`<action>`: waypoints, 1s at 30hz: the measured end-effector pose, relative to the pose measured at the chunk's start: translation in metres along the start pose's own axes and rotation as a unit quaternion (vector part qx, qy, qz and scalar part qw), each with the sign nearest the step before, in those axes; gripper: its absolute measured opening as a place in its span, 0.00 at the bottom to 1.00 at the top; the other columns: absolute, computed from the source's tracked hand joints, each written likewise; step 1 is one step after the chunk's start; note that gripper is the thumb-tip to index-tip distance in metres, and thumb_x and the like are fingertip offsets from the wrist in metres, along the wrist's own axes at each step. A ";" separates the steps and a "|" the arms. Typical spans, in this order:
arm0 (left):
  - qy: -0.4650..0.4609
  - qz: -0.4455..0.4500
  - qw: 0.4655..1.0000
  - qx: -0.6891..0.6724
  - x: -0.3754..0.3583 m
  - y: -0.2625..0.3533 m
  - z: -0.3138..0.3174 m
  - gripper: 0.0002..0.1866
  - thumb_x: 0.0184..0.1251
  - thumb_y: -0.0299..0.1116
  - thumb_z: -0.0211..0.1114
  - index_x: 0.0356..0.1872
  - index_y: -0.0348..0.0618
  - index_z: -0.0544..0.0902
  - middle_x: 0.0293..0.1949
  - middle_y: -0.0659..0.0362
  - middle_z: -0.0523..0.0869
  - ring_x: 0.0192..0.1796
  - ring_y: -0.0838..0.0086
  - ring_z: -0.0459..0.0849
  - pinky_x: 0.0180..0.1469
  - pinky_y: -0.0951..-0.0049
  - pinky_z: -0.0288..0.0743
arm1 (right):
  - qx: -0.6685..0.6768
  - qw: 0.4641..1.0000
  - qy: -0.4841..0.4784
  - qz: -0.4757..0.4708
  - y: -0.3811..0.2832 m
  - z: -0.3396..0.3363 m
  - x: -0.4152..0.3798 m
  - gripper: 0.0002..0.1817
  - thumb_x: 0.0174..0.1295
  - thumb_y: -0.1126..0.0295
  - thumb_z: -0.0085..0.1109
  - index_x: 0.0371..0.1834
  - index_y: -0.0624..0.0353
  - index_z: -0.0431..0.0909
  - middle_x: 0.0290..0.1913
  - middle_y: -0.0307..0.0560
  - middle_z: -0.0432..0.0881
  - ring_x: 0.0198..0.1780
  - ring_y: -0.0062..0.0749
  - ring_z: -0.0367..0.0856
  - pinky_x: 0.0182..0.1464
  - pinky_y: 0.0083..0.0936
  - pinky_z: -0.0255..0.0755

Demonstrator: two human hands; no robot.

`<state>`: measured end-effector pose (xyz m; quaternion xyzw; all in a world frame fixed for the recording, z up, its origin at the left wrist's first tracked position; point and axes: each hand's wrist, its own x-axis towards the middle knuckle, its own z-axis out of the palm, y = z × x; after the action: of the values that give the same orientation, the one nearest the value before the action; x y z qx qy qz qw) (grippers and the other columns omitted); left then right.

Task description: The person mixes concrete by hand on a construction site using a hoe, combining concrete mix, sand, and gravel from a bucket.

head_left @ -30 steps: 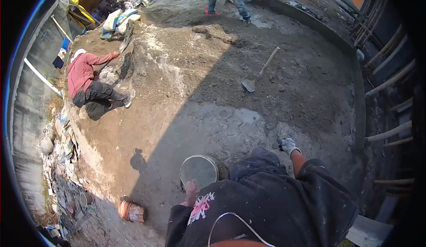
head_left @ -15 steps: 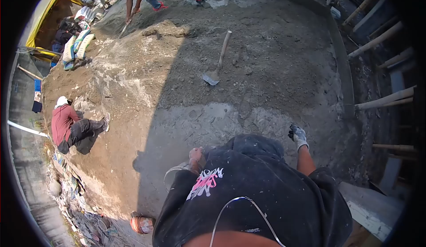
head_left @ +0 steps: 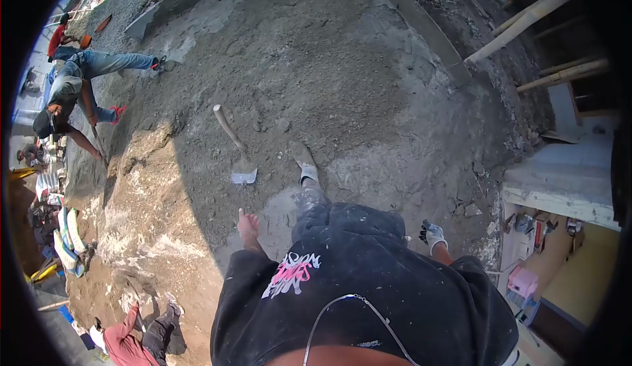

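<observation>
My left hand (head_left: 249,226) is bare and reaches out in front of my body with the thumb stretched out. It holds nothing and is apart from the ground. A shovel stands ahead of it, its wooden handle (head_left: 228,128) leaning up out of the grey sandy mix and its metal blade (head_left: 244,177) low down. My right hand (head_left: 432,233), in a white glove with dark fingertips, hangs at my right side. Its fingers are loosely bent and apart, with nothing seen in them. My foot (head_left: 307,170) steps onto the mix between the hands, right of the blade.
At the left a co-worker (head_left: 69,96) bends over a long-handled tool. Another person in a red top (head_left: 128,343) sits lower left. Filled sacks (head_left: 68,241) lie at the left edge. Bamboo poles (head_left: 526,20) and a concrete ledge (head_left: 559,185) stand at the right.
My view has swung right and I have moved closer to the shovel. My left hand has come away from the round-rimmed container beside it, now out of sight. One foot has come forward.
</observation>
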<state>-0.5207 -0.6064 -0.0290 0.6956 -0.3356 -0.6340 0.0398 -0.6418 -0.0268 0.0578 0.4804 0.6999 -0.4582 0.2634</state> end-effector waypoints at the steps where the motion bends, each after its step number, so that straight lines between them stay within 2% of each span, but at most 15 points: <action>1: 0.001 -0.004 0.997 -0.071 0.011 0.036 0.020 0.31 0.52 0.60 0.52 0.40 0.38 0.70 0.37 0.55 0.76 0.35 0.67 0.78 0.32 0.70 0.74 | -0.035 0.998 0.005 0.045 0.003 0.003 -0.004 0.16 0.52 0.55 0.54 0.31 0.57 0.74 0.23 0.45 0.76 0.19 0.31 0.74 0.21 0.26 0.67; 5: -0.082 -0.041 0.973 -0.213 0.091 0.150 0.099 0.43 0.50 0.65 0.49 0.54 0.34 0.58 0.49 0.50 0.69 0.45 0.60 0.75 0.44 0.63 0.73 | -0.085 0.988 0.038 0.120 -0.004 0.038 -0.015 0.15 0.53 0.52 0.53 0.27 0.53 0.75 0.20 0.41 0.76 0.18 0.28 0.74 0.19 0.26 0.63; 7: -0.132 -0.100 0.923 -0.348 0.116 0.211 0.168 0.45 0.51 0.67 0.45 0.55 0.32 0.56 0.54 0.46 0.66 0.55 0.55 0.68 0.53 0.52 0.63 | 0.020 0.995 -0.008 0.102 -0.022 0.052 -0.033 0.15 0.55 0.54 0.52 0.31 0.54 0.75 0.22 0.41 0.77 0.19 0.27 0.74 0.20 0.21 0.65; 9: -0.213 -0.147 0.788 -0.559 0.124 0.241 0.210 0.45 0.51 0.66 0.44 0.54 0.29 0.57 0.55 0.46 0.66 0.55 0.54 0.68 0.57 0.48 0.56 | 0.062 0.992 0.036 0.104 -0.035 0.057 -0.067 0.15 0.55 0.54 0.52 0.33 0.54 0.75 0.23 0.42 0.77 0.19 0.27 0.74 0.21 0.20 0.65; 10: -0.164 -0.148 0.734 -0.642 0.125 0.257 0.231 0.44 0.52 0.64 0.44 0.53 0.27 0.58 0.52 0.44 0.68 0.54 0.54 0.69 0.59 0.48 0.51 | 0.030 0.992 0.043 0.115 -0.021 0.051 -0.075 0.16 0.55 0.53 0.52 0.34 0.54 0.75 0.24 0.42 0.77 0.20 0.27 0.75 0.22 0.20 0.66; 12: -0.185 -0.206 0.623 -0.732 0.131 0.272 0.247 0.36 0.56 0.56 0.47 0.52 0.29 0.62 0.51 0.42 0.69 0.51 0.53 0.71 0.55 0.46 0.55 | -0.050 0.977 0.036 0.204 -0.012 0.041 -0.103 0.21 0.53 0.52 0.53 0.36 0.61 0.74 0.26 0.48 0.77 0.19 0.29 0.75 0.21 0.20 0.65; 15: -0.134 -0.279 0.548 -0.777 0.164 0.278 0.243 0.21 0.56 0.38 0.50 0.44 0.29 0.69 0.31 0.47 0.79 0.35 0.53 0.79 0.42 0.52 0.71 | -0.108 0.953 0.045 0.280 -0.008 0.031 -0.144 0.22 0.54 0.51 0.51 0.37 0.61 0.73 0.24 0.48 0.76 0.20 0.30 0.74 0.21 0.24 0.66; 17: -0.110 -0.243 0.590 -0.762 0.167 0.276 0.233 0.18 0.54 0.35 0.52 0.41 0.32 0.72 0.27 0.49 0.79 0.31 0.57 0.80 0.36 0.59 0.76 | -0.093 0.956 0.030 0.278 -0.004 0.019 -0.150 0.22 0.55 0.50 0.49 0.38 0.60 0.73 0.25 0.45 0.77 0.20 0.29 0.75 0.22 0.24 0.66; 18: -0.082 -0.174 0.609 -0.770 0.167 0.268 0.229 0.26 0.55 0.48 0.52 0.41 0.30 0.70 0.31 0.46 0.78 0.32 0.57 0.80 0.37 0.59 0.77 | -0.096 0.955 0.034 0.278 -0.004 0.015 -0.146 0.22 0.55 0.50 0.49 0.39 0.60 0.73 0.27 0.44 0.78 0.22 0.27 0.75 0.22 0.23 0.66; 19: -0.158 -0.217 0.610 -0.745 0.220 0.247 0.196 0.14 0.56 0.36 0.52 0.34 0.32 0.74 0.30 0.48 0.78 0.32 0.60 0.80 0.35 0.64 0.78 | -0.125 0.958 0.018 0.255 -0.017 0.021 -0.143 0.21 0.55 0.51 0.48 0.39 0.59 0.73 0.27 0.43 0.78 0.22 0.26 0.75 0.23 0.22 0.66; 20: -0.093 -0.160 0.675 -0.714 0.226 0.242 0.192 0.08 0.53 0.26 0.50 0.31 0.33 0.75 0.28 0.50 0.78 0.31 0.63 0.79 0.33 0.67 0.79 | -0.148 0.962 0.010 0.228 -0.033 0.030 -0.138 0.21 0.55 0.51 0.48 0.39 0.58 0.74 0.27 0.42 0.78 0.23 0.25 0.75 0.23 0.21 0.67; 21: -0.068 -0.234 0.692 -0.679 0.220 0.246 0.189 0.07 0.53 0.25 0.50 0.30 0.33 0.75 0.27 0.51 0.78 0.29 0.65 0.79 0.32 0.69 0.79 | -0.159 0.961 -0.003 0.226 -0.039 0.033 -0.118 0.21 0.55 0.51 0.48 0.39 0.58 0.74 0.27 0.42 0.78 0.23 0.25 0.75 0.23 0.21 0.67; 26: -0.101 -0.199 0.831 -0.509 0.128 0.171 0.220 0.10 0.53 0.23 0.50 0.37 0.33 0.68 0.26 0.57 0.74 0.28 0.71 0.76 0.33 0.73 0.76 | -0.194 0.965 -0.055 0.168 -0.096 0.064 -0.028 0.19 0.52 0.51 0.54 0.35 0.55 0.75 0.26 0.40 0.78 0.23 0.24 0.75 0.24 0.20 0.67; 27: -0.080 -0.156 0.904 -0.391 0.093 0.140 0.230 0.06 0.56 0.27 0.49 0.32 0.34 0.68 0.24 0.56 0.74 0.27 0.70 0.76 0.31 0.73 0.77 | -0.164 0.973 -0.047 0.156 -0.109 0.075 -0.001 0.19 0.50 0.51 0.56 0.34 0.55 0.75 0.26 0.41 0.77 0.23 0.24 0.74 0.23 0.20 0.66; 30: -0.063 -0.163 0.983 -0.051 -0.013 0.087 0.242 0.11 0.54 0.29 0.54 0.35 0.32 0.68 0.25 0.55 0.75 0.25 0.68 0.78 0.26 0.69 0.75 | -0.188 0.972 -0.068 0.123 -0.199 0.161 0.045 0.20 0.50 0.55 0.57 0.39 0.59 0.74 0.30 0.44 0.78 0.27 0.25 0.76 0.31 0.20 0.68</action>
<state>-0.7766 -0.5774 -0.0231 0.6964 -0.1871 -0.6911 -0.0498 -0.8533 -0.1748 0.0279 0.4725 0.6895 -0.3143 0.4500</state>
